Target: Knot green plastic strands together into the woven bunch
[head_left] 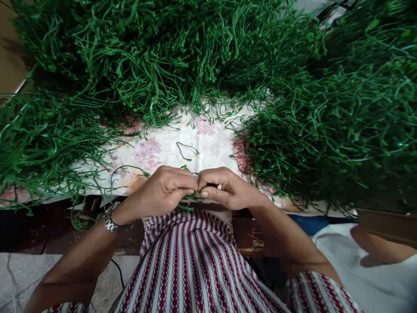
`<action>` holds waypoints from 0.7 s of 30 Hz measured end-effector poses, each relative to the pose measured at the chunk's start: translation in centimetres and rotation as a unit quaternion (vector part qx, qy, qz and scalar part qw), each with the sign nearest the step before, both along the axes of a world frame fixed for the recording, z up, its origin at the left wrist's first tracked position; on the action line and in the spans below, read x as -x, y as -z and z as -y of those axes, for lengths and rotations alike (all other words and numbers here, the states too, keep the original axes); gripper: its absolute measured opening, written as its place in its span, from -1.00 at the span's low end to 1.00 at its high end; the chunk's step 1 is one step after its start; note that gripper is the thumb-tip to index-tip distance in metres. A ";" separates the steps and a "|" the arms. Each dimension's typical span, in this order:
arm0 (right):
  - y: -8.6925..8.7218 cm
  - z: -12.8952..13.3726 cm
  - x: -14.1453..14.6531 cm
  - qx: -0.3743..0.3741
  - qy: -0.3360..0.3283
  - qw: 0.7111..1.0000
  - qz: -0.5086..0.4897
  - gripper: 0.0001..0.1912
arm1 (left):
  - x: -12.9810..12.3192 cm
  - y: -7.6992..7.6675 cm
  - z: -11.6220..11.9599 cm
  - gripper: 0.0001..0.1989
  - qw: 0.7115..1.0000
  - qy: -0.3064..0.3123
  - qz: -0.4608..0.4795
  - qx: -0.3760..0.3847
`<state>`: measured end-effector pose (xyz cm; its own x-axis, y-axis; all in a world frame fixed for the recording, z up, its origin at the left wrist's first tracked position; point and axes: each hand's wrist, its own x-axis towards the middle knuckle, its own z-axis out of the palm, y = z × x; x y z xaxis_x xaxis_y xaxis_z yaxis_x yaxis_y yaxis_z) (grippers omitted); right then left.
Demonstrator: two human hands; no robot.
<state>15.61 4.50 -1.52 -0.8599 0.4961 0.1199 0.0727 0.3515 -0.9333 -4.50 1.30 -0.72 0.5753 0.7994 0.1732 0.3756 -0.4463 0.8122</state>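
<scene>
Both hands meet at the near edge of a floral white cloth (215,145). My left hand (167,189), with a metal watch on its wrist, is closed, thumb and fingers pinched on a green stem. My right hand (224,188) is closed too, its thumb and forefinger pinching the same small green piece against my left hand. Short green bits show just above and below the fingers. A single looped green stem (187,150) lies on the cloth beyond my hands.
Large heaps of thin green stems cover the back (146,52), the left (42,148) and the right (325,130). At the lower right sits another person in white clothing (368,269). A dark wooden edge (254,234) runs below the cloth.
</scene>
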 end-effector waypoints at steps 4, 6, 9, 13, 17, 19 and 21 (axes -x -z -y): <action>0.1 -0.2 -0.2 0.003 0.059 0.992 -0.113 -0.81 | 0.3 -0.1 -0.5 -0.83 0.992 -0.061 0.076 0.082; 0.1 -0.7 -0.4 -0.074 0.164 0.977 -0.113 -0.87 | 0.3 0.0 -0.5 -0.85 0.988 -0.109 0.067 0.089; -0.4 -1.2 -0.8 -0.195 0.343 0.914 -0.096 -0.93 | 0.2 0.0 -0.4 -0.80 0.987 -0.121 0.051 0.095; -1.9 -0.3 -0.6 -0.298 0.395 0.866 -0.075 -0.92 | -0.1 0.1 -0.2 -0.83 0.983 -0.148 0.055 0.095; -3.3 1.5 0.7 -0.411 0.324 0.852 0.029 -0.95 | -0.7 0.2 -0.1 -0.93 0.978 -0.193 0.045 0.067; -3.3 1.9 1.5 -0.410 0.313 0.856 0.040 -0.94 | -1.0 0.2 0.0 -0.94 0.980 -0.193 0.030 0.048; -2.7 1.9 2.2 -0.383 0.296 0.875 0.026 -0.92 | -1.2 0.1 0.1 -0.95 0.982 -0.187 0.023 0.029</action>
